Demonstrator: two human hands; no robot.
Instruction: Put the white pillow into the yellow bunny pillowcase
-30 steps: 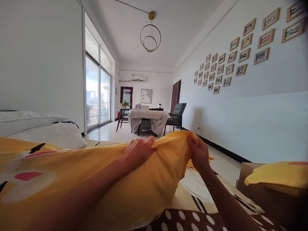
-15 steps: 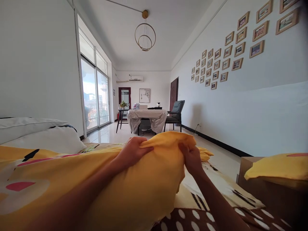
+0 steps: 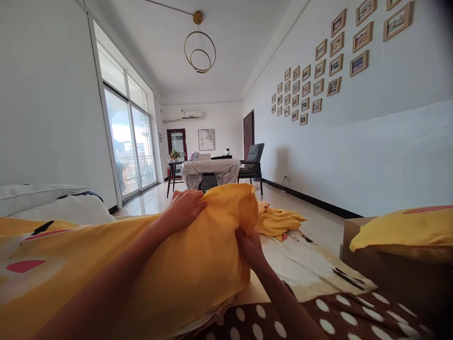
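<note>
A large yellow cloth cover [image 3: 184, 264] with pink and white patterning at its left stretches across the lower left and middle of the view. My left hand [image 3: 184, 208] is closed on its upper edge, fingers pressed into the fabric. Lower and to the right, my right hand [image 3: 249, 245] grips the cover's right end, its fingertips partly hidden in the folds. The cover stands up bulging between both hands. Beneath it lies a cream and brown bedspread [image 3: 297, 264] with white dots. Past my right hand rests a crumpled yellow cloth [image 3: 279, 222].
White pillows [image 3: 60, 205] lie at the left. At the right, a yellow cushion [image 3: 406, 233] sits on a brown box [image 3: 375, 264]. Farther off are a covered table [image 3: 212, 166], a dark chair [image 3: 253, 163] and a glass door [image 3: 129, 141].
Both hands have moved left in view with the cover's end, and my right hand is lower. More of the crumpled yellow cloth shows. The whole room has shifted left in view.
</note>
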